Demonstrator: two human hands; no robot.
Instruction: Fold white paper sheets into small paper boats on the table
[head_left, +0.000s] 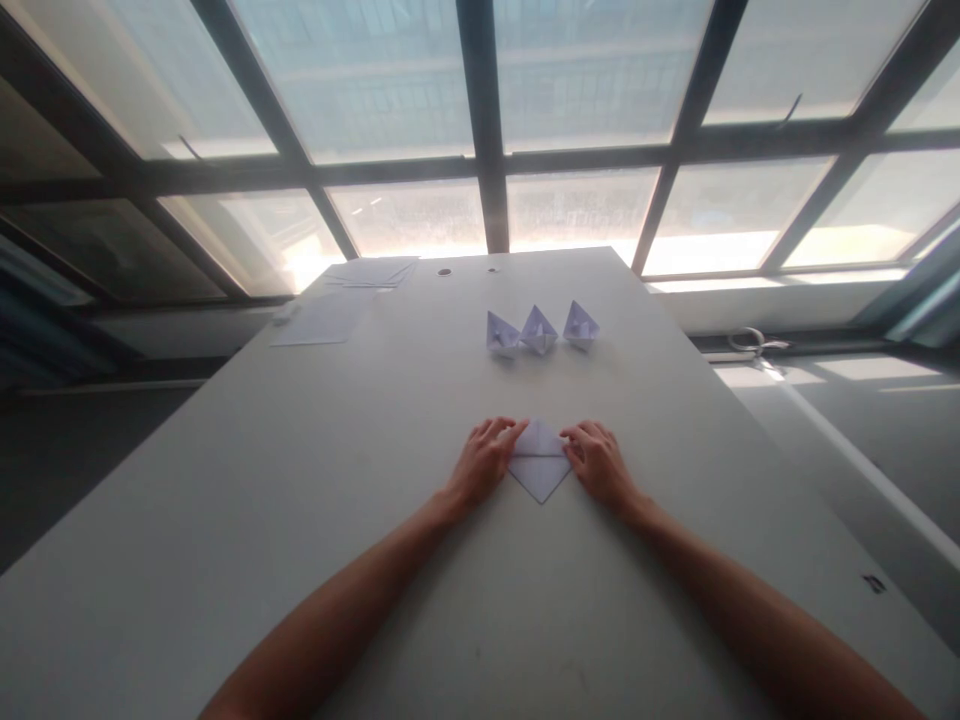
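Observation:
A folded sheet of white paper [540, 475] lies flat on the table in a diamond shape, with a horizontal crease line across its middle. My left hand [487, 455] grips its left corner, thumb and fingers closed at the edge. On the opposite corner, my right hand [596, 455] pinches the paper with curled fingers. Beyond my hands stand three folded paper boats: a left one [502, 336], a middle one [538, 331] close beside it, and a right one [580, 327] slightly apart.
Loose white paper sheets [319, 320] lie at the table's far left, with more sheets [375, 271] behind them. Two round holes, one of them dark-rimmed [445, 272], sit near the far edge. The white table [225, 500] ends before large framed windows.

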